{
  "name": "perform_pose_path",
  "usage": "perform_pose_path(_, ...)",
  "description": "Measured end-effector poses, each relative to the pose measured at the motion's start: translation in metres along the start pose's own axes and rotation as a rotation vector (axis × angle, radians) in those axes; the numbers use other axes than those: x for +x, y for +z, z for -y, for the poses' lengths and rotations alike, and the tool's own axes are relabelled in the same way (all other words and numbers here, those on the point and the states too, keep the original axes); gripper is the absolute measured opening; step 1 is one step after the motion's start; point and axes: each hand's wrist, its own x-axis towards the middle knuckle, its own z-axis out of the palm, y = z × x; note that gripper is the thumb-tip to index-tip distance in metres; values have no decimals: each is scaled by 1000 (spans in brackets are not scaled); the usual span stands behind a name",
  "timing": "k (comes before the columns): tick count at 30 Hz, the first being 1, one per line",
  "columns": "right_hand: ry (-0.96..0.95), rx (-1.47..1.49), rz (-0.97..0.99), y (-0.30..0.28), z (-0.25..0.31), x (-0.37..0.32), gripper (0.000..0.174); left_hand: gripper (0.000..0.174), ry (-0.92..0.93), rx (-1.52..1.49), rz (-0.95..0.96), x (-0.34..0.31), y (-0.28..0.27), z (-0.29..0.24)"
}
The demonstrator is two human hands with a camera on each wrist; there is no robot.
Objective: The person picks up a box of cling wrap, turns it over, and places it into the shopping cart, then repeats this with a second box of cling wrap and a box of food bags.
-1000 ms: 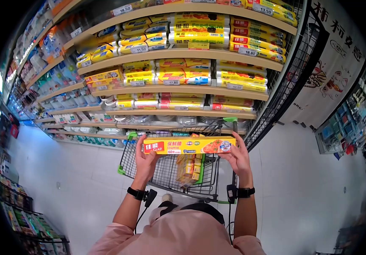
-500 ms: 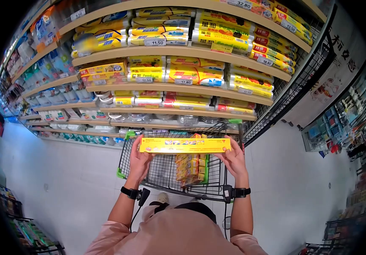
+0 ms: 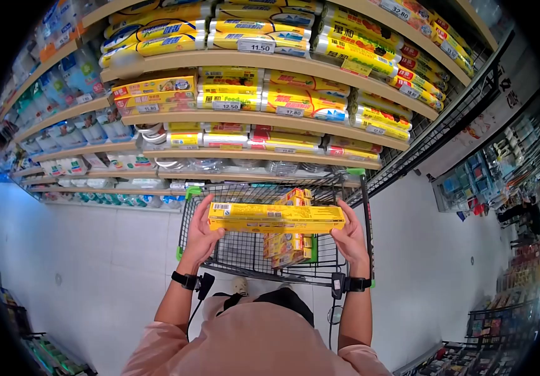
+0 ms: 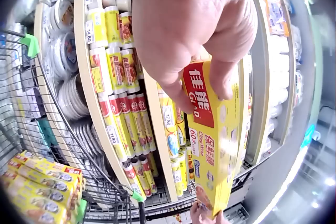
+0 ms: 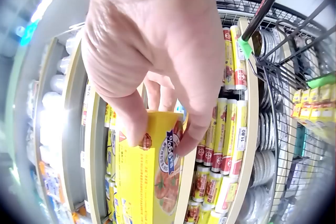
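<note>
A long yellow cling wrap box is held level over the shopping cart, a barcode face turned up toward the head camera. My left hand grips its left end, thumb on the near side. At the other end, my right hand pinches it between thumb and fingers. The left wrist view shows the red GLAD label on the box right beside the left fingertips. Food pictures and a blue badge appear on the box below the right hand in the right wrist view.
The wire cart stands in front of me, with a stack of similar yellow boxes inside. Beyond it rise shelves of yellow rolls with price tags. Similar boxes sit on a left shelf. A black mesh rack side borders the right.
Both hands have rolled the box from its red-labelled front, past a plain yellow face, to the barcode face. The shelves now appear larger and more tilted in the head view.
</note>
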Motion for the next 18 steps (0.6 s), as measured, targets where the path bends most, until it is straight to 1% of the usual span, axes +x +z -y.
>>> perform_pose_path(3,20,-88,3,-3,-12,2,75,77,-44,-11,-39,-4,-16,2)
perform_pose_path(4,37,-52,-35,3,-12,1,71,75,-66,-17,-64,-4,-19,3)
perform_pose_path(5,38,-85,-40,4,-13,-1,71,74,-88,-23,-90,-3,-22,3)
perform_pose_path(6,41,-119,-46,6,-14,-4,72,60,-119,-25,-151,-4,-20,2)
perform_pose_path(8,50,-223,-16,-1,-20,-10,70,52,-231,-32,-215,-8,-29,8)
perform_pose_path(9,81,-254,-44,0,-23,-13,68,48,-288,-34,-246,-10,-34,13)
perform_pose_path(10,113,-285,-72,1,-26,-16,66,39,-315,24,-247,-12,-37,18)
perform_pose_path(11,145,-318,-102,2,-29,-20,63,37,-375,28,-257,-16,-40,22)
perform_pose_path(12,155,-349,-136,4,-32,-23,55,36,-431,29,-265,-19,-42,26)
perform_pose_path(14,201,-413,-190,8,-33,-27,52,35,-527,48,-262,-26,-56,39)
perform_pose_path(15,223,-442,-215,9,-34,-29,51,35,-577,72,-267,-30,-63,45)
perform_pose_path(17,231,-521,-312,-3,-50,-28,42,36,-674,125,-276,-36,-76,56)
perform_pose_path(18,237,-559,-363,-7,-59,-28,37,39,-715,199,-293,-40,-77,58)
